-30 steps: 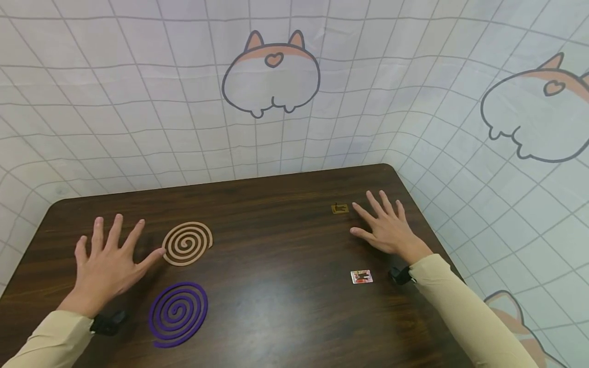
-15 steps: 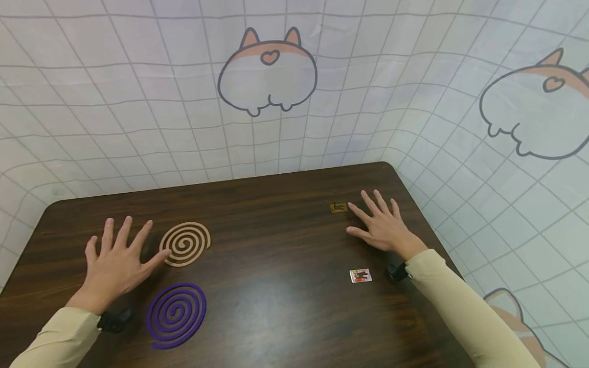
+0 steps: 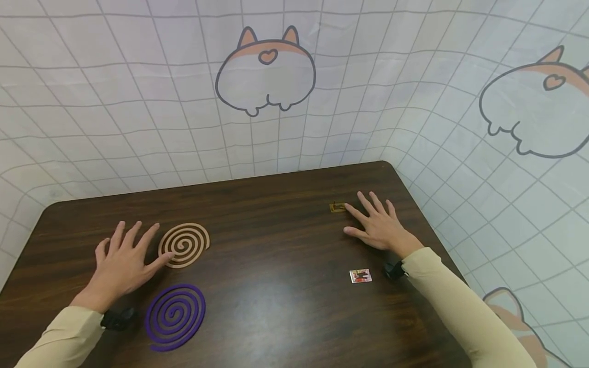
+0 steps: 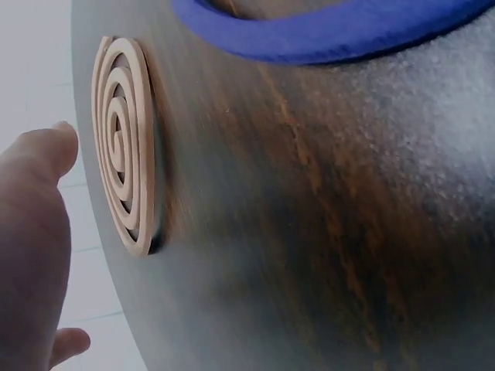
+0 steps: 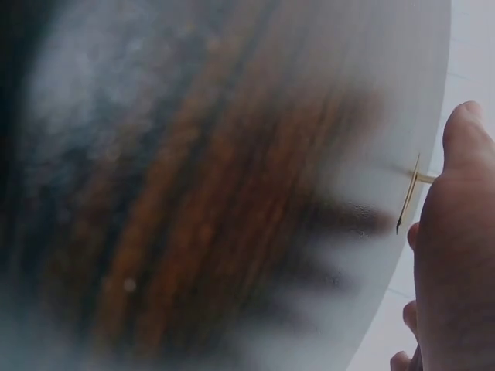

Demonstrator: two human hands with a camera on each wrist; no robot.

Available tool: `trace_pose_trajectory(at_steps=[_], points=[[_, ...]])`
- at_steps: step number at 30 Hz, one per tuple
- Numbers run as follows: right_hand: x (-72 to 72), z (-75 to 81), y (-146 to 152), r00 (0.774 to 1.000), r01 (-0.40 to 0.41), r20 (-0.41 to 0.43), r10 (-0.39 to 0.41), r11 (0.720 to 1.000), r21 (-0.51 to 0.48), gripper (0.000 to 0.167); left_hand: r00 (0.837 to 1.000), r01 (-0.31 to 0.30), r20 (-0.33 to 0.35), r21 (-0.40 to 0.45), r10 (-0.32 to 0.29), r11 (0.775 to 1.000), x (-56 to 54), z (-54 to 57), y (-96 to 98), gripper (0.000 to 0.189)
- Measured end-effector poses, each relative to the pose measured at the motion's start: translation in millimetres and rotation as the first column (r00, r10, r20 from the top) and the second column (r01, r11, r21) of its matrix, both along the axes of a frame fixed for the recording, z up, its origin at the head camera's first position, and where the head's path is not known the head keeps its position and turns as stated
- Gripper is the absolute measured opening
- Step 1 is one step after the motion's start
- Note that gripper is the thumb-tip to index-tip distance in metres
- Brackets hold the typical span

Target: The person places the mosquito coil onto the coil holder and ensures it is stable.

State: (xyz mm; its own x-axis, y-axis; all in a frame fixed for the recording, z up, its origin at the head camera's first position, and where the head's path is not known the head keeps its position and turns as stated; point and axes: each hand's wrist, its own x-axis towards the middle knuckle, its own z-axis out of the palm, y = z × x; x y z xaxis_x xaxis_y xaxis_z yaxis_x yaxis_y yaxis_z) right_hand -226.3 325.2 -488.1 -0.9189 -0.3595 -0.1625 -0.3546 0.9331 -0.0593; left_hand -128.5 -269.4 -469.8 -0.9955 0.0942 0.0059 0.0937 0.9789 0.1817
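Note:
My left hand [image 3: 124, 268] hovers over the table's left side, fingers spread and holding nothing. Its thumb overlaps the edge of a tan mosquito coil [image 3: 183, 246] in the head view. A purple mosquito coil [image 3: 173, 315] lies nearer me; part of its thick outer ring [image 4: 325, 37] fills the top of the left wrist view. On the right, my right hand [image 3: 379, 227] is spread and holds nothing, its index fingertip at the edge of a small gold metal coil stand [image 3: 337, 207]. From the right wrist, that stand's thin plate [image 5: 409, 193] appears edge-on with a short prong.
A second small flat stand [image 3: 360, 276], printed white and red, lies on the table nearer me than the right hand. The dark wood table [image 3: 276, 230] has rounded far corners. A white gridded curtain [image 3: 276, 138] with cartoon dog drawings hangs behind and to the right.
My left hand has moved right, bringing its thumb over the tan coil's edge. My right hand has shifted slightly left towards the gold stand. The view has drifted slightly; the coils and stands stay put.

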Motion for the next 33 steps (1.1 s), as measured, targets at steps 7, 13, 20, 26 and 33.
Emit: trace_pose_trajectory(at_steps=[7,13,20,26,33], points=[[-0.2,-0.8,0.4,1.000,0.007,0.022,-0.007,1.000,-0.001,0.076,0.999,-0.023,0.051,0.088,0.019,0.996,-6.8,-0.6,2.2,0.092],[-1.7,-1.0,1.2,0.999,0.007,0.038,-0.006,1.000,-0.018,0.076,0.991,-0.022,0.132,0.125,0.006,0.992,-12.9,-0.7,1.9,0.100],[-1.8,-3.1,1.1,0.999,-0.005,0.053,0.006,1.000,-0.024,0.078,0.986,-0.016,0.165,0.166,-0.012,0.986,-18.4,-3.1,2.6,0.103],[-2.0,-6.5,0.9,0.998,-0.002,0.065,0.003,1.000,-0.017,0.079,0.987,-0.016,0.161,0.172,-0.012,0.985,-21.2,-6.0,2.6,0.104],[-2.3,-3.7,0.0,0.997,-0.012,0.075,0.014,0.999,-0.038,0.079,0.988,-0.008,0.153,0.182,-0.020,0.983,-22.0,-8.8,3.2,0.101]])
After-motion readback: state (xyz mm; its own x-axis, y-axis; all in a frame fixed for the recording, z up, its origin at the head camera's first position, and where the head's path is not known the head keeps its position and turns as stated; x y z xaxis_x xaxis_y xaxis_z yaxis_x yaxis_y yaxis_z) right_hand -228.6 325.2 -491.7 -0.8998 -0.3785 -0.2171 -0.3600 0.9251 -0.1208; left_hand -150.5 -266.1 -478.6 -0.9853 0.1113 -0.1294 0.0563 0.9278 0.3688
